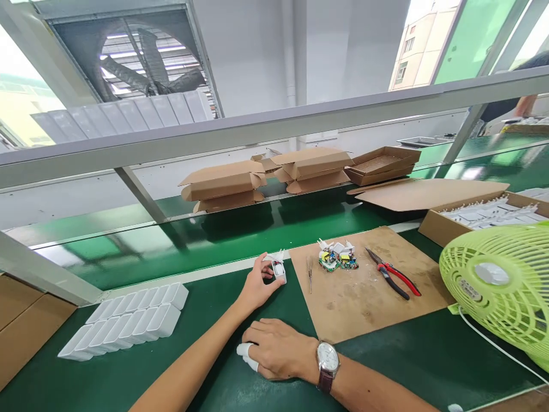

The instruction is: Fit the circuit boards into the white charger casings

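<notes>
From the head camera, the person's left arm stretches forward from the near edge of the green table (141, 366), elbow low and wrist slightly raised. The left hand (256, 284) is out by the pale strip along the table's far edge. Its thumb and fingertips pinch a small white housing (279, 270), which stands upright on the table with thin prongs or wires sticking up from its top. The housing sits just beside the left edge of a brown work board (364, 309).

The right forearm comes in from the near right corner and crosses leftward, with a wristwatch (327, 361) facing up. The right hand (278, 350) lies palm down on the green surface, fingers pressed together and loosely curved. One fingertip wears a white cot (247, 352). This hand rests close behind the left wrist, well short of the housing.

On the board lie tweezers (309, 273), a small heap of circuit boards (337, 256) and red-handled pliers (395, 276). A lime-green fan (501, 286) stands at the right edge. Rows of white cases (124, 320) lie toward the left edge, and folded cardboard boxes (223, 186) rest on the shelf beyond.
</notes>
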The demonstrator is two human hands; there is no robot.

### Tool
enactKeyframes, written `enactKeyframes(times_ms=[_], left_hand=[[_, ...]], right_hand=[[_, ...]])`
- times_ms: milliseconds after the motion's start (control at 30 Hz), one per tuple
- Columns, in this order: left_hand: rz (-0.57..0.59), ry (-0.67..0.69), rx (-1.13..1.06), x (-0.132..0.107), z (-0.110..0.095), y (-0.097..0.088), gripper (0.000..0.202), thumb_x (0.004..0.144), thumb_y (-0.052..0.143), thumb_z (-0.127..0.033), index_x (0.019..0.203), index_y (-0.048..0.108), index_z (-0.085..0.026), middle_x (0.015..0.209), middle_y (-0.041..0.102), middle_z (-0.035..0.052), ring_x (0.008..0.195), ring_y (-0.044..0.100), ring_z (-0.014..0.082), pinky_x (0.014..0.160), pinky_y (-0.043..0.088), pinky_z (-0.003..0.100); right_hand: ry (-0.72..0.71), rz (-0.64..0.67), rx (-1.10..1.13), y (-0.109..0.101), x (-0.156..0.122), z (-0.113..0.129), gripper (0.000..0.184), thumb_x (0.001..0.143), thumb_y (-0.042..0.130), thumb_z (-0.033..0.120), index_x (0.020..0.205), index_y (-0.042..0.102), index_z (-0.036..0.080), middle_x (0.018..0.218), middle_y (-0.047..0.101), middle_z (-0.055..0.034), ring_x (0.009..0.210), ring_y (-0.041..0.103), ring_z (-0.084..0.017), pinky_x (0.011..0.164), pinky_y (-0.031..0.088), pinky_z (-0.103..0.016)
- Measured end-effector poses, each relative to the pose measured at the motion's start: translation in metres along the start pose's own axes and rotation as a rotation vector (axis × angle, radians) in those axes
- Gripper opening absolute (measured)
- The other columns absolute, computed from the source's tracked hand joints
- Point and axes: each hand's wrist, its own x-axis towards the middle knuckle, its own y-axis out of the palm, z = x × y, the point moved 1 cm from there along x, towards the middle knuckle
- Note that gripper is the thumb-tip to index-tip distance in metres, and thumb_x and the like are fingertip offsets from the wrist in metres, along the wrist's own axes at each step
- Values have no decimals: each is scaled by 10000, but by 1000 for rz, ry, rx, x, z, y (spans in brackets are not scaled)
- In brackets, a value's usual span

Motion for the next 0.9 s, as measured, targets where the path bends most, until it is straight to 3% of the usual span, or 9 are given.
enactKeyframes(times_ms=[133, 267, 367, 467, 567, 667, 767, 900], left_hand=[[-5, 49, 50, 3, 3, 12, 799, 764, 802, -241, 1450, 395, -213, 1252, 705, 114, 922, 728, 196, 854, 639, 406], [-44, 115, 190, -24, 3, -10, 731, 788, 780, -229, 1435, 440, -220, 1347, 654, 136, 1054, 721, 240, 909, 625, 440], [-93, 156, 328, -50, 2, -50, 612, 826, 746, -235, 1394, 518, -246, 1392, 630, 115, 1235, 652, 276, 1064, 550, 490], [-210, 189, 515, -75, 3, -108, 483, 884, 696, -268, 1349, 575, -225, 1392, 621, 142, 1336, 570, 330, 1158, 446, 578], [-417, 278, 970, -105, 4, -166, 291, 932, 673, -348, 1187, 671, -206, 1315, 651, 179, 1300, 570, 393, 1092, 467, 633], [-450, 251, 1267, -133, 13, -206, 224, 955, 654, -414, 995, 718, -204, 1307, 647, 210, 1348, 510, 471, 1006, 493, 679], [-369, 281, 1307, -148, 24, -217, 249, 987, 583, -358, 834, 711, -209, 1296, 670, 192, 1346, 520, 474, 942, 529, 661], [-329, 386, 1072, -134, 25, -189, 259, 991, 575, -376, 805, 684, -233, 1241, 718, 130, 1259, 622, 384, 943, 570, 547]], right_hand=[[1, 25, 15, -2, 2, 0, 184, 898, 743, 285, 1031, 706, 164, 1154, 719, -44, 1002, 595, -200, 819, 506, -338], [8, 52, 66, -8, 2, 2, 168, 911, 710, 239, 1048, 705, 141, 1120, 714, -93, 1026, 604, -227, 842, 502, -340], [35, 62, 67, -7, 1, 3, 109, 910, 685, 194, 1007, 704, 148, 1108, 711, -101, 1029, 601, -246, 861, 502, -361], [19, 48, 60, -3, -1, 5, 58, 914, 663, 184, 955, 696, 161, 1091, 704, -97, 1007, 590, -254, 847, 497, -381], [20, 8, 64, -1, -1, 7, 33, 914, 657, 168, 930, 686, 166, 1044, 695, -92, 959, 579, -244, 796, 483, -377], [26, -11, 66, -1, 0, 7, 17, 888, 689, 165, 901, 683, 173, 1024, 695, -85, 939, 571, -232, 780, 470, -366], [25, -4, 66, -1, 2, 5, 24, 873, 705, 180, 889, 687, 177, 1039, 703, -83, 942, 573, -227, 770, 465, -357], [23, 8, 64, -8, 3, -4, 59, 884, 696, 179, 942, 699, 167, 1094, 713, -79, 956, 594, -208, 800, 473, -336]])
